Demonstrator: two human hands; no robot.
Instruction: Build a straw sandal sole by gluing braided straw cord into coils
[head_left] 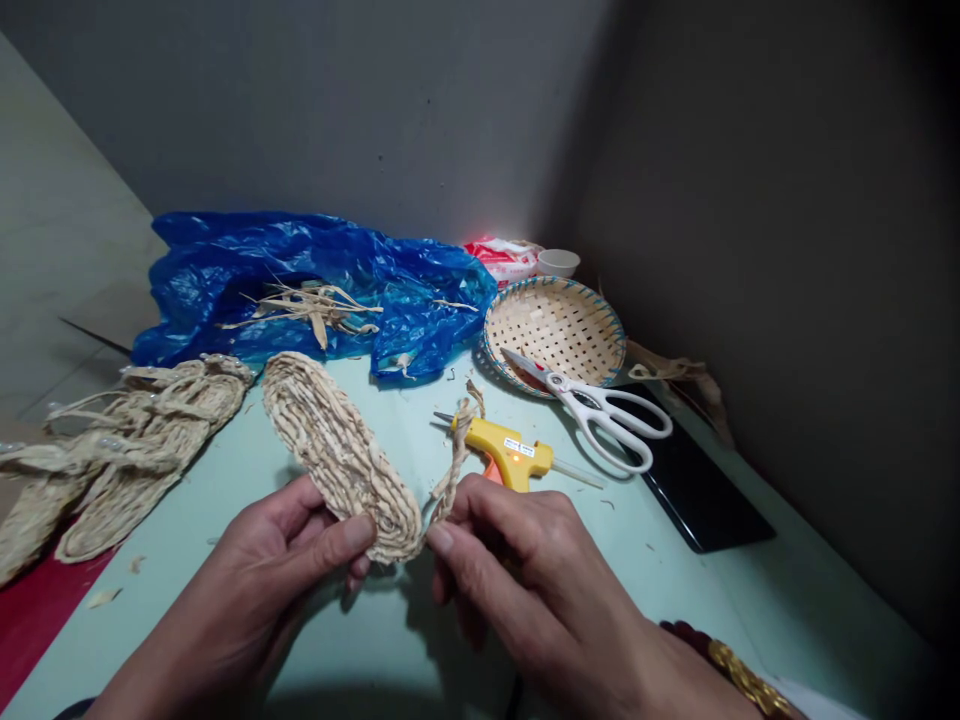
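A long oval sole of coiled, braided straw point(337, 450) is tilted above the table. My left hand point(292, 550) grips its near end, thumb on top and fingers beneath. At the sole's right edge, my right hand point(510, 570) pinches a twisted straw cord point(452, 470) between thumb and forefinger; the cord's loose end rises past the glue gun. Just beyond my right hand lies a yellow glue gun point(510, 450) with a clear stick in its back. White-handled scissors point(592, 405) rest partly on a woven basket point(555, 325).
Finished straw sandals point(150, 440) lie at the left on the pale green table point(360, 650). Behind are a blue plastic bag point(300, 250) with loose straw strips point(322, 305), a red-white packet point(506, 260) and a white bowl point(559, 263). A black tablet point(705, 490) lies right.
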